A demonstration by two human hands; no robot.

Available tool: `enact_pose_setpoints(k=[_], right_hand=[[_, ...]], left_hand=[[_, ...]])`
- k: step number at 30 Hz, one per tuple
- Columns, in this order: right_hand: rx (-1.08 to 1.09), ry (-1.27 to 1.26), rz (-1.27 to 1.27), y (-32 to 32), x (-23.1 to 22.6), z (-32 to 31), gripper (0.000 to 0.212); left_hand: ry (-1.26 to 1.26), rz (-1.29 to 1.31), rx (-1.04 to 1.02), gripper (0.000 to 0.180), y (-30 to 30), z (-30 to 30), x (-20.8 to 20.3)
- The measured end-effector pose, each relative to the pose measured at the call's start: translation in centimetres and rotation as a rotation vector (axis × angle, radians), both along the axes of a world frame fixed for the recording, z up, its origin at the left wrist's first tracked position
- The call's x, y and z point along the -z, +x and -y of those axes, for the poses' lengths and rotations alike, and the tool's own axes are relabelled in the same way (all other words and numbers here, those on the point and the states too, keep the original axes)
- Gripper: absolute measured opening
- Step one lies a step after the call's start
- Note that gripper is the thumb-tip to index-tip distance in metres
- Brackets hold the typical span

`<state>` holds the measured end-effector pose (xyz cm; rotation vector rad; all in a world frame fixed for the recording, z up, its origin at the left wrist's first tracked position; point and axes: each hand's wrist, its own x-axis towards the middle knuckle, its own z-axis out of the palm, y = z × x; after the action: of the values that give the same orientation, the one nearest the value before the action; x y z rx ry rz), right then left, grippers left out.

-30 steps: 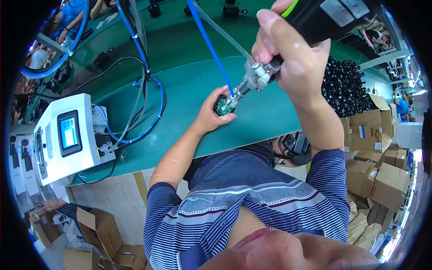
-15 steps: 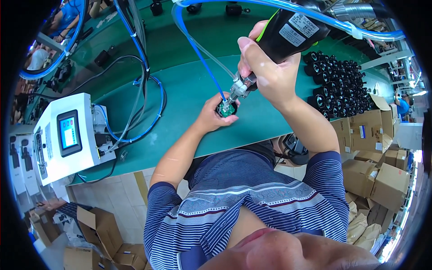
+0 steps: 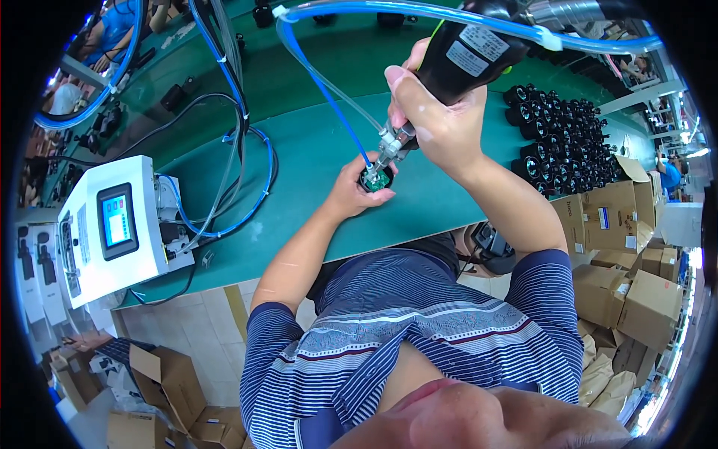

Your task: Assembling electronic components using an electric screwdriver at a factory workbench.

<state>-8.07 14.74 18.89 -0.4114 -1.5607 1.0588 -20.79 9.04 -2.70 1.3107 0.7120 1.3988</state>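
Observation:
My left hand [image 3: 350, 190] grips a small round black housing [image 3: 365, 182] from its left side, above the green mat. Inside the housing a green circuit board [image 3: 381, 179] faces up. My right hand [image 3: 441, 123] is wrapped round the black body of a power screwdriver [image 3: 471, 60] with pale labels and green trim. Its metal nose [image 3: 393, 146] slants down to the left, with the tip over the board. Whether the tip touches a screw is too small to tell. A blue air hose [image 3: 329, 97] and a clear tube run down to the nose.
A white machine with a lit screen [image 3: 117, 218] stands at the left, with looped hoses and cables beside it. Rows of black round housings [image 3: 550, 138] fill the mat's right end. Cardboard boxes [image 3: 609, 217] stand beyond it. Other people work at the far left.
The screwdriver and my right hand have shifted slightly left, and the tip has moved a little left over the board. My left hand stays almost in place with the housing.

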Motion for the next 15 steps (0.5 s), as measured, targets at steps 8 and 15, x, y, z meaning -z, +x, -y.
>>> enact_pose_setpoints(k=[8,15], right_hand=[[0.026,-0.021,0.003,0.3,-0.39,0.06,0.015],[0.035,-0.055,0.002,0.49,-0.39,0.09,0.016]], left_hand=[[0.018,-0.113,-0.005,0.05,0.32,0.34,-0.13],[0.007,-0.106,-0.005,0.05,0.33,0.08,-0.42]])
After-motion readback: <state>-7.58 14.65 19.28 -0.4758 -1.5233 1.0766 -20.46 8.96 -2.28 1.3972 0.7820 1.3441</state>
